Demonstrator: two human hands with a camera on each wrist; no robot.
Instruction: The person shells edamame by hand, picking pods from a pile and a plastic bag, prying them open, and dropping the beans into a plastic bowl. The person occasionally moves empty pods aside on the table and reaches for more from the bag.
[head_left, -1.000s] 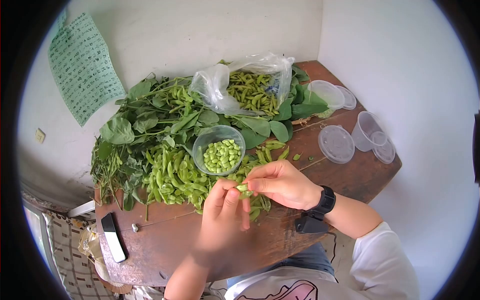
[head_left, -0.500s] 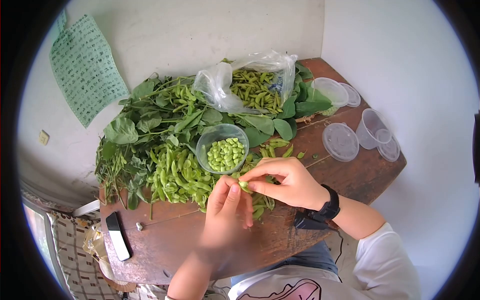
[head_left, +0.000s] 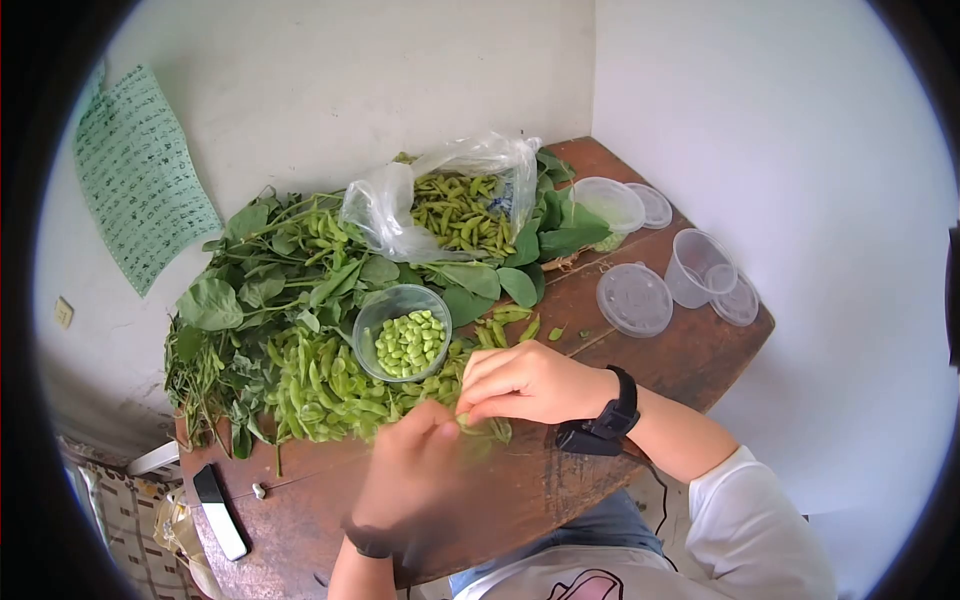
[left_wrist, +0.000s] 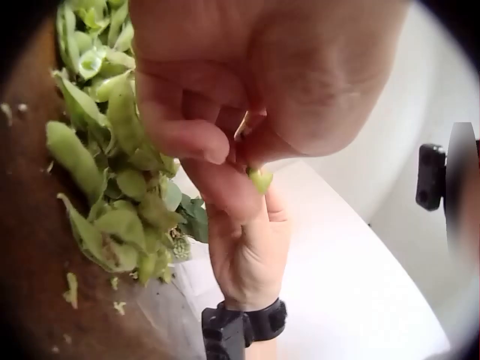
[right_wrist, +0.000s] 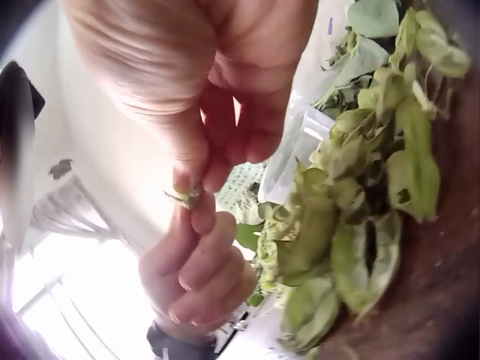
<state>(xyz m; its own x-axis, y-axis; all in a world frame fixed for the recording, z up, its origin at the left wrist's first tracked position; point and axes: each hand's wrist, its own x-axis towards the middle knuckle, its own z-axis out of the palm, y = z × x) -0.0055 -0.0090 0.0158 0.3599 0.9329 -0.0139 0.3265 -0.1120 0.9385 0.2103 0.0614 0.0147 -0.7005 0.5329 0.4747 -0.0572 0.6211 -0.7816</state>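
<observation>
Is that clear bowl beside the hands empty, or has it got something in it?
Partly full: the clear bowl holds a heap of shelled green beans, lying below its rim.

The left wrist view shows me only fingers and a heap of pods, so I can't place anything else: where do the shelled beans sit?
Observer: In a round clear plastic bowl, just beyond the right hand and left hand, which together pinch a small green pod.
Operator: Any spare container nearby?
Observer: A clear plastic cup, seemingly empty, stands at the right end of the brown wooden table, beside flat round clear lids.
Operator: More pods anywhere?
Observer: A crumpled clear plastic bag holding green pods lies open behind the bowl.
</observation>
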